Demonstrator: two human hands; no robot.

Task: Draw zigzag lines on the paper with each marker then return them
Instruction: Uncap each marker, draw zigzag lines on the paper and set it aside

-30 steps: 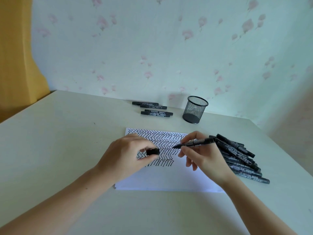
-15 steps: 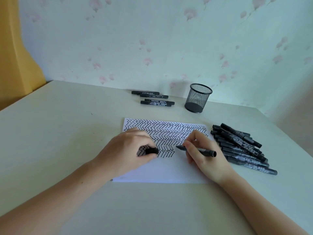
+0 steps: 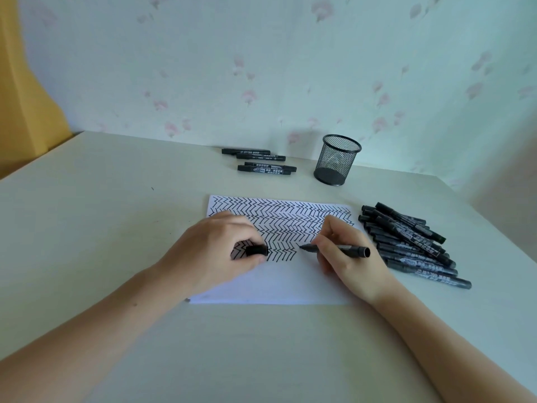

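A white sheet of paper (image 3: 279, 283) lies on the table, its upper half covered with rows of black zigzag lines. My right hand (image 3: 347, 254) grips an uncapped black marker (image 3: 348, 250), tip pointing left and touching the paper at the end of the lowest zigzag row. My left hand (image 3: 215, 251) rests on the paper's left part and pinches the black marker cap (image 3: 257, 250) between thumb and fingers.
A pile of several black markers (image 3: 412, 245) lies right of the paper. Several more markers (image 3: 261, 162) lie in a row near the wall, beside a black mesh pen cup (image 3: 337, 159). A yellow curtain hangs at far left.
My right hand has lowered the marker from above the sheet until its tip meets the paper. My left hand keeps the cap in the same spot.
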